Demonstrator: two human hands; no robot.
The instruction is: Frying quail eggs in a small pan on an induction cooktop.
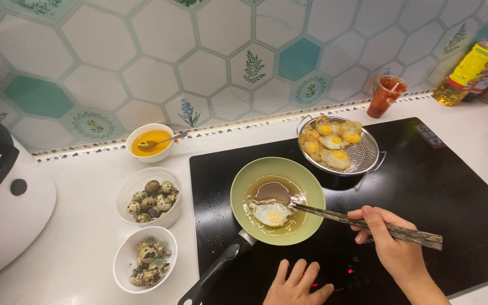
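The right hand (393,245) is gripping dark chopsticks (368,225) whose long axis is pointing toward ten o'clock — tips touching the small fried egg (270,213) in the green pan (311,192) — while the left hand (296,285) is resting flat, fingers spread, at six o'clock.

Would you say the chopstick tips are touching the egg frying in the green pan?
Touching. In the head view, the chopsticks, held in the right hand, end with their tips at the edge of the fried egg, with no oil visible between.

dark wooden chopsticks (368,222) lie nearly level, tips touching a small fried egg (271,213) in the green pan's (311,189) oil.
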